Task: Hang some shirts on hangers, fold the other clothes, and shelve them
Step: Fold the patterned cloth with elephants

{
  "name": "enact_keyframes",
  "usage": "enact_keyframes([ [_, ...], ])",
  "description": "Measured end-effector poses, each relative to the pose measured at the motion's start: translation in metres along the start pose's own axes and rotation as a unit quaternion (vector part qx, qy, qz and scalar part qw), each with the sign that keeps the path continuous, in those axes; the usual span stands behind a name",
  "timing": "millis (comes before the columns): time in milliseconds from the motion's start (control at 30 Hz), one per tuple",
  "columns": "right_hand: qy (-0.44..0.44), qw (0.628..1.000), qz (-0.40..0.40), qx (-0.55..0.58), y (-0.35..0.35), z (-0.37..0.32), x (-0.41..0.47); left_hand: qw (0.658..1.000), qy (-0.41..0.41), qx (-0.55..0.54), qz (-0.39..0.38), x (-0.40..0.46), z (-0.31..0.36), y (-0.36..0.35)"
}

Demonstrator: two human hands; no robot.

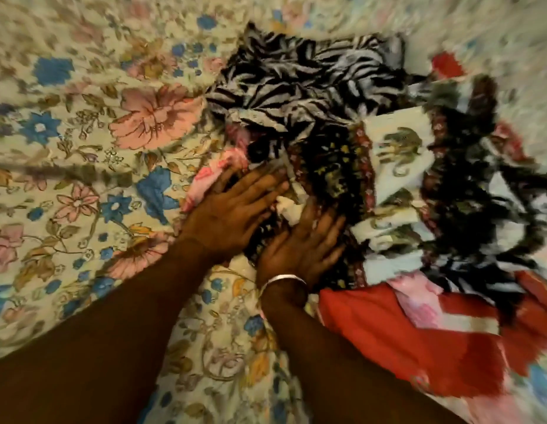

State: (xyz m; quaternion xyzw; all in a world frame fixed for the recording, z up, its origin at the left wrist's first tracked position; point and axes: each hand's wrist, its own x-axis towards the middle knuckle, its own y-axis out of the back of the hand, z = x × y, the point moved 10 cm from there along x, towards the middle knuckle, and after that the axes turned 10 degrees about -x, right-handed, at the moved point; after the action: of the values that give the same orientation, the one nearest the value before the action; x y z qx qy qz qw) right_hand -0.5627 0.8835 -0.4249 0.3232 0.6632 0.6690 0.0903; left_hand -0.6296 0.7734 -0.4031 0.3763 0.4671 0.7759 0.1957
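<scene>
- Both hands lie flat, palms down and fingers spread, on the near edge of a pile of clothes point(357, 166); neither hand is closed around anything.
- The left hand point(232, 209) presses on a pink and white garment point(217, 175) at the pile's left edge, its fingertips reaching toward a dark cloth with small yellow flowers point(330, 166).
- The right hand point(299, 249) sits just beside the left, slightly nearer the person, resting on the dark flowered cloth. A crumpled white scrap point(289, 209) shows between the two hands.
- A thin silver bangle point(282, 280) circles the right wrist.
- The pile sits on a bed covered by a cream sheet point(82, 133) printed with large pink and blue flowers.
- At the far side of the pile is a black and white zebra-striped garment point(296, 78).
- To the right lies a white cloth printed with green elephants point(400, 148), edged by a dark red patterned border.
- Nearest the person, on the right, a red garment point(403, 338) spreads out from under the pile.
- The picture is blurred, most of all along the right edge.
</scene>
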Motion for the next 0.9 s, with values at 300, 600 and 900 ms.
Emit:
enact_keyframes([
  [300,0.122,0.971,-0.035,0.201,0.059,0.01,-0.019,0.951,0.295,-0.091,-0.009,-0.062,0.08,0.057],
  [600,0.45,0.825,-0.298,0.168,0.139,-0.047,-0.146,0.802,0.521,-0.158,0.248,-0.293,0.116,0.154],
  [900,0.325,0.923,-0.192,0.077,0.13,-0.007,-0.101,0.707,0.527,-0.149,0.447,-0.391,0.137,0.222],
])
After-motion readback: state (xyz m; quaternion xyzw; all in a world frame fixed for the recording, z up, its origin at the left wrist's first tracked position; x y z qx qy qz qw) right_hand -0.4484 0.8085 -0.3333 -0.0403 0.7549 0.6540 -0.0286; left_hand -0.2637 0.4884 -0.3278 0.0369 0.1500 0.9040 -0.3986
